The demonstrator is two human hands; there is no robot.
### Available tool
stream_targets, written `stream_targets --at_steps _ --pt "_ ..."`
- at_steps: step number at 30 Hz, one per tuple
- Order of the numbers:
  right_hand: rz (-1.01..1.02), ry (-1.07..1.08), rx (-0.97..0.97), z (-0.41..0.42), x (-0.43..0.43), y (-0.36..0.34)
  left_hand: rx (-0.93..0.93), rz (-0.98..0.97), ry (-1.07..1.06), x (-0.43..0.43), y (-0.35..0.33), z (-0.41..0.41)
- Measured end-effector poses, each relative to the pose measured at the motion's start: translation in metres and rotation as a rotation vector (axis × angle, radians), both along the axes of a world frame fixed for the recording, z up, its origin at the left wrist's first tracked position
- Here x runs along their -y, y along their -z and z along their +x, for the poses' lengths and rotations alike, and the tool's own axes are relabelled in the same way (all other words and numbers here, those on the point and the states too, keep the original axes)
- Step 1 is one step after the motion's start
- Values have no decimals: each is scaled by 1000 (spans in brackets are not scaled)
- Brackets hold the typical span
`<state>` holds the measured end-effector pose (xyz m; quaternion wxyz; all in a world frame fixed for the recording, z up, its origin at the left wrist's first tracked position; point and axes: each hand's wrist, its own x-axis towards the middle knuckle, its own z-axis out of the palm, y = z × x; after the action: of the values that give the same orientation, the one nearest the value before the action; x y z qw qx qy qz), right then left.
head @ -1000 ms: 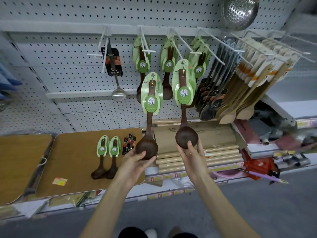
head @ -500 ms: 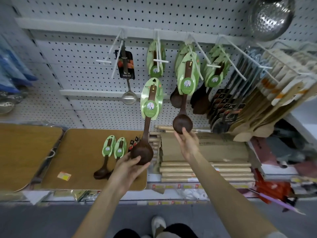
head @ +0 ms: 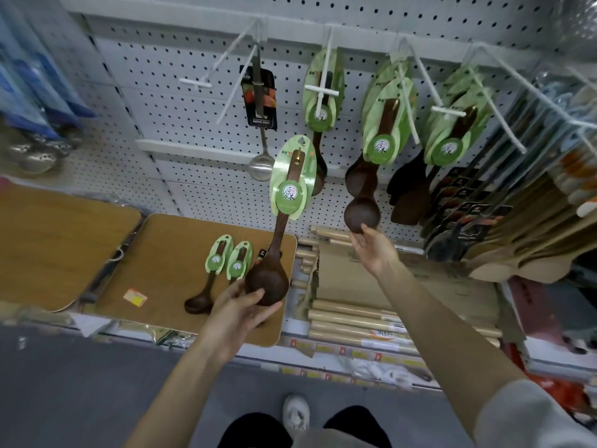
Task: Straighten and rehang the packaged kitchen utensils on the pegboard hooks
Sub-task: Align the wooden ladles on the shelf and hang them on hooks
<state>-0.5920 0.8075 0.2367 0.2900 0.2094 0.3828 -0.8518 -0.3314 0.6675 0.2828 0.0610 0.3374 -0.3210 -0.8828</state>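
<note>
The rehanging step is in hand: the right hand (head: 371, 250), palm up and fingers loosely spread, only touches from below the bowl of a dark wooden ladle on a green leaf-shaped card (head: 382, 137), which seems already hung on the white wire pegboard hook (head: 408, 101) at one o'clock. The left hand (head: 240, 310) is curled around the bowl of a second dark wooden ladle with the same green card (head: 292, 176), held upright and free of any hook. Next, I judge, its card hole must be threaded onto a hook tip.
</note>
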Motion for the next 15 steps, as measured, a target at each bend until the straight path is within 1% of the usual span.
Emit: stream_targets --at_steps 6,12,15 --pt "-43 18 24 -6 3 4 43 11 -52 -2 6 2" --pt "-78 37 53 -10 8 4 32 -16 -56 -7 3 6" --pt "-57 50 65 -8 3 7 27 -13 -55 -5 1 10"
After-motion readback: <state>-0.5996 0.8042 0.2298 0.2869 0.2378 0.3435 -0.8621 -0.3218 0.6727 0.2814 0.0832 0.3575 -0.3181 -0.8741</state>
